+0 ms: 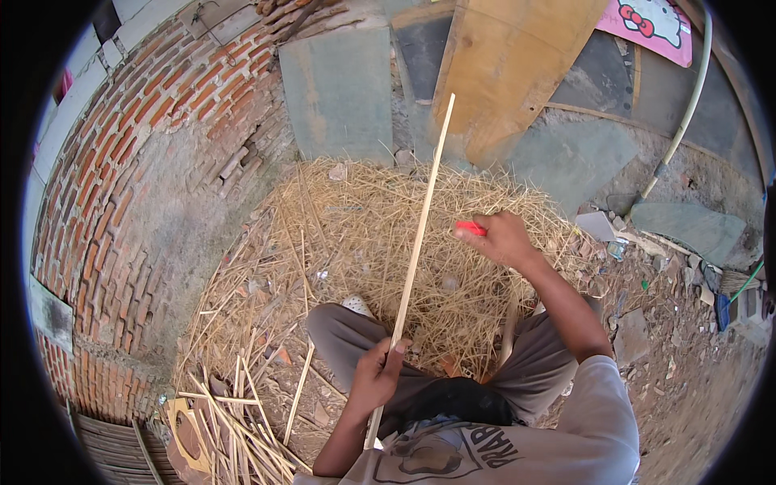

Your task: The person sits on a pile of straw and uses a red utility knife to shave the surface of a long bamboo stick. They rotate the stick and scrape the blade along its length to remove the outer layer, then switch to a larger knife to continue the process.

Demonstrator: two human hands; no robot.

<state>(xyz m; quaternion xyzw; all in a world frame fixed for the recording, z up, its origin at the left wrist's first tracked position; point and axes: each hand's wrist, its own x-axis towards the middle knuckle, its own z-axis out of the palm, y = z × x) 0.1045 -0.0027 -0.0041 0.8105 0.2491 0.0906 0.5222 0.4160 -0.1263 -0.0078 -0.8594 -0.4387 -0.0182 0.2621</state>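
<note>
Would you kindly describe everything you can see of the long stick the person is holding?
The stick is a long, thin, straight strip, pale yellow, looking like split bamboo. It stands tilted, its top leaning away toward a board against the wall, its lower end by the person's chest. The left hand clasps it low down; the right hand, holding a red tool, is beside it, apart. Behind it lies a heap of straw-like shavings.

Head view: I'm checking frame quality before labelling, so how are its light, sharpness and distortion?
Head view: even daylight, soft shadows, no glare; the bamboo strip and left hand are sharp, the right hand on the red tool slightly soft; the brick wall bows toward the dark rim.
</note>
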